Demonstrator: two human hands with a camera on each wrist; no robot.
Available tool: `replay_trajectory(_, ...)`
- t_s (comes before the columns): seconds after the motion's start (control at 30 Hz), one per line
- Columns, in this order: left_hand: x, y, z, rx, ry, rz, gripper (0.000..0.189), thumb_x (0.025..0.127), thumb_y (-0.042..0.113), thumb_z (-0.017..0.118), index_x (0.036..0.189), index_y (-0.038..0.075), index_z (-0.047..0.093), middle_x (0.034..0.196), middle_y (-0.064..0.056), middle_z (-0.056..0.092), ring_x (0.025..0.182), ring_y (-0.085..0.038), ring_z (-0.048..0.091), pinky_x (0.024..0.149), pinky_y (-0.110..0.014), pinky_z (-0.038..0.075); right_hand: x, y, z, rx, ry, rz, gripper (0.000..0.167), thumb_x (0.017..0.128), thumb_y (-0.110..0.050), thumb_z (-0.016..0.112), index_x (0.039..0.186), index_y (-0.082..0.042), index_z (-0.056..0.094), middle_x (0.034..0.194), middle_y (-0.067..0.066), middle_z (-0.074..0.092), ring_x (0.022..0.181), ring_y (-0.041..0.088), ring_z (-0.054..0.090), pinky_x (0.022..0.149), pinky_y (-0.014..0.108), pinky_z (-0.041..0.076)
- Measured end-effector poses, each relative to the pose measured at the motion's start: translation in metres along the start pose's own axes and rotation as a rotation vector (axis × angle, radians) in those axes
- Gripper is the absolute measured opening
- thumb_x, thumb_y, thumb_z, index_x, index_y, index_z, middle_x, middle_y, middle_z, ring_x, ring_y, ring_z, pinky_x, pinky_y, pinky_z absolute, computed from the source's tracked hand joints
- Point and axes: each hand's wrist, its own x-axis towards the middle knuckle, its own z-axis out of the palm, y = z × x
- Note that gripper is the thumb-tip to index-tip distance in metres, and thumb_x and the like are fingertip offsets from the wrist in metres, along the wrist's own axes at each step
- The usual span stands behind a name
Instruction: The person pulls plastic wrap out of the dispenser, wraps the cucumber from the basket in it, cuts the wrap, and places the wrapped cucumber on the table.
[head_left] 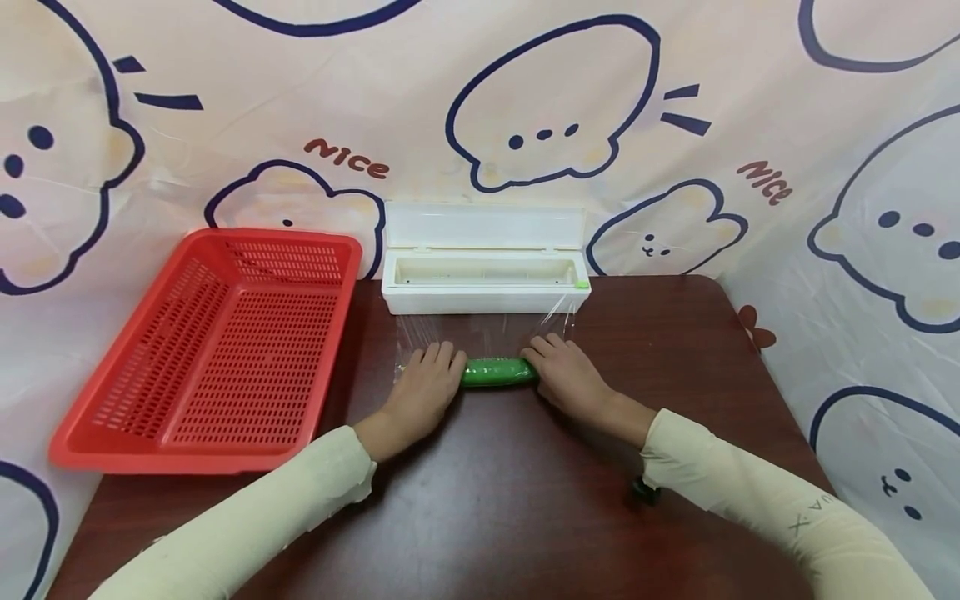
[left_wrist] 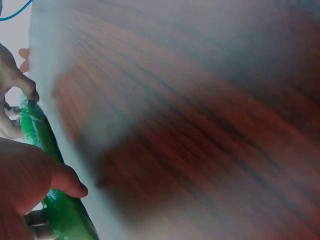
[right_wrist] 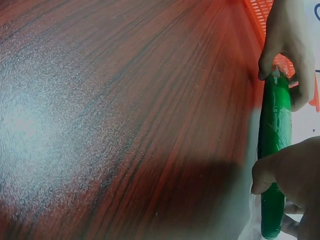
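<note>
A green cucumber (head_left: 498,372) lies crosswise near the middle of the table, with shiny cling film (head_left: 487,332) over it. My left hand (head_left: 427,382) grips its left end, fingers over the top and thumb on the near side. At the other end my right hand (head_left: 567,375) holds it the same way. In the right wrist view the wrapped cucumber (right_wrist: 275,115) passes through both hands, with thumbs along its side. The film stretches back from the cucumber to the front of a white cling film dispenser (head_left: 486,300), whose lid is up.
A red plastic basket (head_left: 337,350) with slotted walls stands at the left of the dark wooden table (head_left: 480,500). A cartoon-printed cloth (head_left: 420,117) hangs behind the table and at its sides. The dispenser stands against it, with a small green piece (head_left: 581,284) at its right front corner.
</note>
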Motion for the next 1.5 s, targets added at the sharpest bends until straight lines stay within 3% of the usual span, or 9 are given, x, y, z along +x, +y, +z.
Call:
replay_trajectory(0.3, 0.008, 0.001, -0.002, -0.104, 0.042, -0.049, 0.022, 0.083, -0.007, 0.070, 0.100, 0.002, 0.061, 0.095, -0.012, 0.054, 0.089, -0.029, 0.055, 0.065, -0.037, 0.044, -0.003, 0.006, 0.002, 0.110, 0.023, -0.019, 0.042, 0.084, 0.003, 0.064, 0.126, -0.003, 0.067, 0.114, 0.010, 0.060, 0.102, 0.025, 0.056, 0.087, 0.038, 0.053)
replay_trajectory(0.57, 0.010, 0.000, -0.008, -0.155, 0.004, -0.065, 0.025, 0.082, -0.008, 0.069, 0.106, -0.001, 0.065, 0.099, -0.013, 0.057, 0.093, -0.030, 0.058, 0.067, -0.040, 0.049, -0.006, 0.014, -0.001, 0.182, 0.018, -0.043, 0.050, 0.082, -0.002, 0.079, 0.130, -0.001, 0.064, 0.124, 0.011, 0.059, 0.113, 0.026, 0.056, 0.097, 0.039, 0.052)
replay_trajectory(0.77, 0.010, -0.001, -0.009, -0.150, -0.003, -0.068, 0.028, 0.080, -0.008, 0.070, 0.106, 0.000, 0.064, 0.100, -0.013, 0.057, 0.095, -0.030, 0.058, 0.068, -0.041, 0.051, -0.011, 0.019, 0.000, 0.150, 0.031, -0.077, 0.053, 0.084, -0.006, 0.079, 0.133, -0.003, 0.061, 0.126, 0.010, 0.059, 0.111, 0.025, 0.055, 0.097, 0.040, 0.051)
replay_trajectory(1.0, 0.011, -0.001, -0.012, -0.174, -0.015, -0.070, 0.032, 0.079, -0.009, 0.070, 0.109, -0.001, 0.065, 0.102, -0.014, 0.059, 0.097, -0.032, 0.059, 0.069, -0.042, 0.052, -0.022, 0.030, 0.000, 0.080, 0.014, -0.009, 0.046, 0.090, -0.018, 0.078, 0.133, -0.006, 0.064, 0.128, 0.009, 0.060, 0.115, 0.025, 0.053, 0.100, 0.040, 0.050)
replay_trajectory(1.13, 0.009, -0.002, -0.012, -0.173, -0.006, -0.064, 0.032, 0.079, -0.009, 0.070, 0.110, -0.001, 0.066, 0.102, -0.014, 0.059, 0.097, -0.032, 0.059, 0.069, -0.042, 0.052, -0.025, 0.030, -0.006, 0.019, 0.053, 0.002, 0.065, 0.082, -0.022, 0.086, 0.138, -0.003, 0.059, 0.135, 0.017, 0.057, 0.122, 0.033, 0.051, 0.104, 0.048, 0.047)
replay_trajectory(1.23, 0.009, -0.002, -0.012, -0.170, -0.001, -0.065, 0.034, 0.078, -0.008, 0.072, 0.110, 0.000, 0.066, 0.102, -0.014, 0.059, 0.097, -0.032, 0.059, 0.069, -0.042, 0.053, -0.024, 0.022, -0.011, -0.036, 0.113, -0.046, 0.070, 0.080, -0.024, 0.087, 0.139, -0.001, 0.057, 0.136, 0.019, 0.056, 0.123, 0.035, 0.052, 0.103, 0.050, 0.047)
replay_trajectory(1.4, 0.009, -0.003, -0.012, -0.166, -0.008, -0.064, 0.036, 0.076, -0.007, 0.074, 0.111, 0.000, 0.066, 0.103, -0.014, 0.059, 0.098, -0.032, 0.059, 0.071, -0.043, 0.053, -0.018, 0.002, -0.010, -0.065, 0.177, -0.175, 0.051, 0.089, -0.019, 0.078, 0.134, -0.003, 0.060, 0.130, 0.013, 0.060, 0.119, 0.030, 0.057, 0.099, 0.044, 0.051)
replay_trajectory(1.5, 0.010, -0.002, -0.013, -0.171, -0.011, -0.056, 0.037, 0.076, -0.007, 0.075, 0.111, -0.001, 0.066, 0.103, -0.014, 0.059, 0.098, -0.033, 0.059, 0.072, -0.045, 0.054, -0.015, -0.007, -0.003, -0.077, 0.178, -0.175, 0.042, 0.096, -0.017, 0.070, 0.134, -0.003, 0.059, 0.126, 0.010, 0.060, 0.113, 0.026, 0.058, 0.093, 0.040, 0.053)
